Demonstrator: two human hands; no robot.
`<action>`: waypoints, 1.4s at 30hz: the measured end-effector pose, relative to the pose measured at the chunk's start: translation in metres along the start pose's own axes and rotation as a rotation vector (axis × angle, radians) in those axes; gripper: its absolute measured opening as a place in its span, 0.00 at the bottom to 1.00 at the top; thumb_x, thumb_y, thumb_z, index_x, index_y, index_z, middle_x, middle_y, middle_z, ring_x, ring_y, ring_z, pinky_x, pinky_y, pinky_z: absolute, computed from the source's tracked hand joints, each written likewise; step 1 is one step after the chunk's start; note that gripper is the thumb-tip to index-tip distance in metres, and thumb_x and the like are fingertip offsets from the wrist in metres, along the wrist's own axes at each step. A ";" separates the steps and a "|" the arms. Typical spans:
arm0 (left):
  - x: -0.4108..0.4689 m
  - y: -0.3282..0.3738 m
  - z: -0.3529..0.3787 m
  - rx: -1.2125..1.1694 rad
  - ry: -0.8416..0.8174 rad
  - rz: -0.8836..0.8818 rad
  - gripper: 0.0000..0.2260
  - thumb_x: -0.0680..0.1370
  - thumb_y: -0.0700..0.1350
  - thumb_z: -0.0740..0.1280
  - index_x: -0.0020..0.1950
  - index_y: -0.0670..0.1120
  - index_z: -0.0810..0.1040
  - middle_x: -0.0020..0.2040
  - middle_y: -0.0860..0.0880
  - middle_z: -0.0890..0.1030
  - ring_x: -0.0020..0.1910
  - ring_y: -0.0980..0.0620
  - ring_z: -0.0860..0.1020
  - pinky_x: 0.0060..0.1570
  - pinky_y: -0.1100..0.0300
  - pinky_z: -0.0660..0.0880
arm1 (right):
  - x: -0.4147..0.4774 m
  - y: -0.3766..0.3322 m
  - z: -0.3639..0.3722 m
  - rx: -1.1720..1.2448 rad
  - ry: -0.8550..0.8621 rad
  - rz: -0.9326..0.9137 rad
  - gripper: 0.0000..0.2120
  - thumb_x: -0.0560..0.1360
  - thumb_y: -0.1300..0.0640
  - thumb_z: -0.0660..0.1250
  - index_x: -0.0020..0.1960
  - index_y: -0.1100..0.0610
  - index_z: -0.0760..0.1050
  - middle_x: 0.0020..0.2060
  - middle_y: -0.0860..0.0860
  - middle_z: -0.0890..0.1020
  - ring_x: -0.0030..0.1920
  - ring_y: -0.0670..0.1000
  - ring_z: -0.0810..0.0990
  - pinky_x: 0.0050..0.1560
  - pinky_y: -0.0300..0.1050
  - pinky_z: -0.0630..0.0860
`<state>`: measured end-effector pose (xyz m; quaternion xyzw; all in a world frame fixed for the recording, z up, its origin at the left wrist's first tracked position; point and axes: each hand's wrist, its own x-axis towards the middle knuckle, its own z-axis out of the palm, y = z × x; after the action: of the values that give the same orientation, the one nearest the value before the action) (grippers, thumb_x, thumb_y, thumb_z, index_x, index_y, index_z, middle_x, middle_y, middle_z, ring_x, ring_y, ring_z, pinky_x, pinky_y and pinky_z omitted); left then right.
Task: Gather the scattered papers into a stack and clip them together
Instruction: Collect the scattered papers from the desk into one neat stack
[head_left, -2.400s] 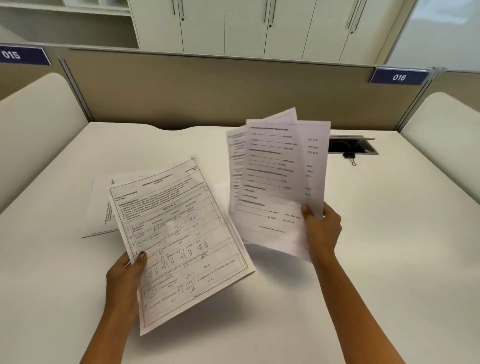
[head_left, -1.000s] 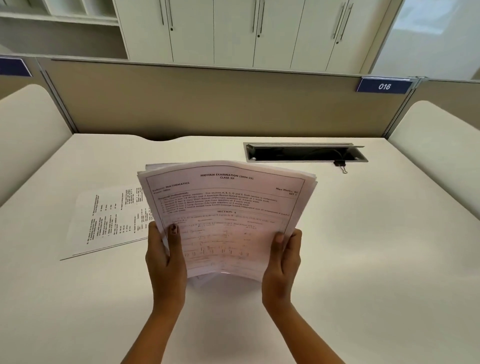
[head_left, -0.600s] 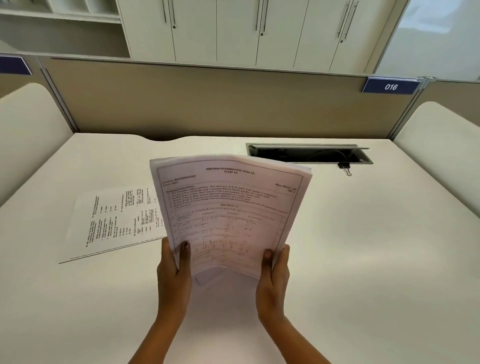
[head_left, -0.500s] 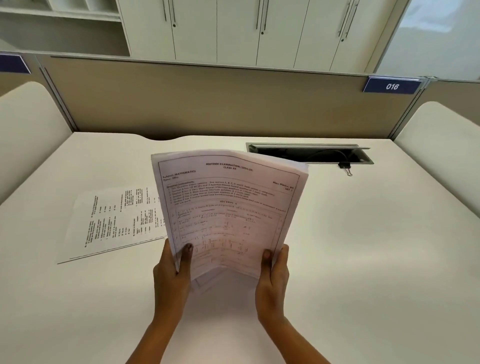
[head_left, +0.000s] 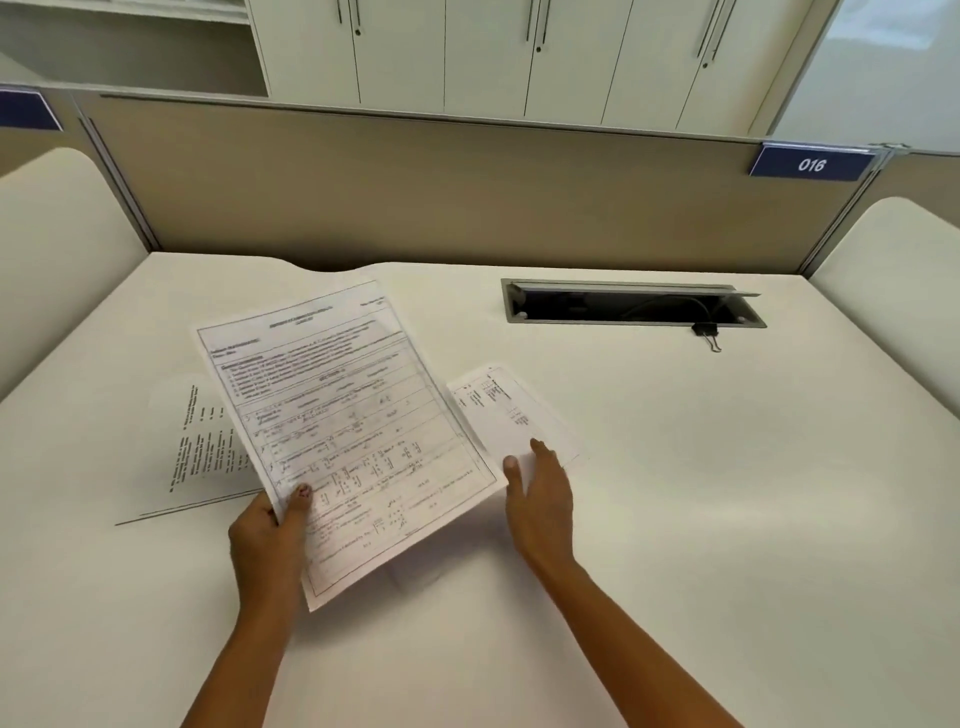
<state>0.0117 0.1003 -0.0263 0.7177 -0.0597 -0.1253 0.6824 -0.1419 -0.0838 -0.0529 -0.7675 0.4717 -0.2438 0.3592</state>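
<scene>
My left hand (head_left: 267, 540) grips the lower left corner of a printed exam sheet (head_left: 353, 431), held tilted just above the white desk (head_left: 727, 493). Whether more sheets lie behind it is hidden. A smaller-looking printed sheet (head_left: 498, 410) lies to its right, partly under the exam sheet. My right hand (head_left: 543, 499) is open, fingers spread, with the fingertips at that sheet's near edge. Another printed sheet (head_left: 202, 457) lies flat on the desk at the left, partly covered. A black binder clip (head_left: 706, 332) sits at the far right, beside the cable slot.
An open grey cable slot (head_left: 628, 309) is set into the desk at the back right. A beige partition (head_left: 467, 197) with a blue "016" tag closes the back. Rounded side panels rise at left and right.
Both hands held one upright bundle before. Now the right hand has let go and a sheet lies to the right, while the left hand has tilted its paper down and leftwards.
</scene>
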 end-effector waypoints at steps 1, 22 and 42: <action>0.001 0.000 -0.002 -0.014 0.004 -0.031 0.06 0.77 0.41 0.66 0.53 0.47 0.78 0.45 0.51 0.80 0.48 0.46 0.79 0.45 0.59 0.74 | 0.007 0.006 0.000 -0.147 -0.056 -0.028 0.26 0.81 0.45 0.51 0.75 0.55 0.58 0.76 0.53 0.58 0.77 0.53 0.53 0.77 0.50 0.49; 0.021 0.024 -0.026 -0.408 -0.132 -0.511 0.10 0.79 0.38 0.59 0.59 0.45 0.75 0.43 0.50 0.83 0.41 0.55 0.81 0.46 0.63 0.76 | 0.080 -0.074 0.051 -0.277 -0.280 -0.354 0.13 0.76 0.61 0.64 0.59 0.62 0.76 0.57 0.59 0.75 0.61 0.58 0.70 0.58 0.42 0.65; 0.027 0.022 -0.023 -0.508 -0.065 -0.572 0.08 0.79 0.40 0.62 0.58 0.44 0.74 0.33 0.52 0.84 0.28 0.59 0.81 0.25 0.68 0.76 | 0.045 -0.161 0.121 -0.275 -0.378 -0.012 0.18 0.75 0.57 0.67 0.61 0.62 0.69 0.59 0.59 0.75 0.61 0.59 0.71 0.62 0.50 0.67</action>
<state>0.0455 0.1145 -0.0058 0.5089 0.1546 -0.3441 0.7738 0.0528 -0.0378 -0.0010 -0.8440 0.4202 -0.0313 0.3320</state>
